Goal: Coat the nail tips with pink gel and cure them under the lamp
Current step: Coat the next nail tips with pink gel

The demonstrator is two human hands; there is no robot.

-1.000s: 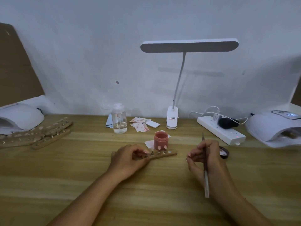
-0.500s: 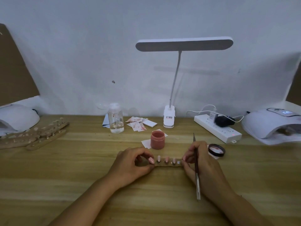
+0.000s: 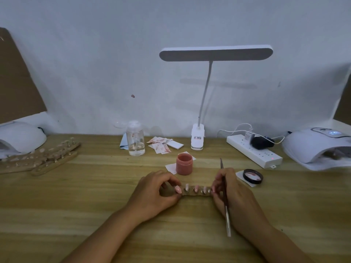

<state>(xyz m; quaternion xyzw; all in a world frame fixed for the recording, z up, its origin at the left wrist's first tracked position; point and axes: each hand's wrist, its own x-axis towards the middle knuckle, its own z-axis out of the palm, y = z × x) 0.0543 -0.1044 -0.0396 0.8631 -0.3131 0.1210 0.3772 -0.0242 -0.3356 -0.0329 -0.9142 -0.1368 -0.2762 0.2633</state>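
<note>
A short wooden strip (image 3: 196,194) carrying several pink nail tips (image 3: 196,188) lies on the table in front of me. My left hand (image 3: 154,194) pinches its left end, and my right hand (image 3: 230,194) touches its right end while holding a thin brush (image 3: 225,196) upright between the fingers. An open jar of pink gel (image 3: 184,163) stands just behind the strip, with its black lid (image 3: 252,176) off to the right. A white curing lamp (image 3: 315,146) sits at the far right with its display lit.
A second white curing lamp (image 3: 20,138) and several more wooden strips with tips (image 3: 40,158) lie at the far left. A clear bottle (image 3: 135,138), paper scraps (image 3: 161,146), a clip desk lamp (image 3: 197,137) and a power strip (image 3: 254,152) line the back edge.
The strip has come nearer to me and turned square, showing its tips. My right hand moved left with the brush onto the strip's right end. My left hand kept its hold.
</note>
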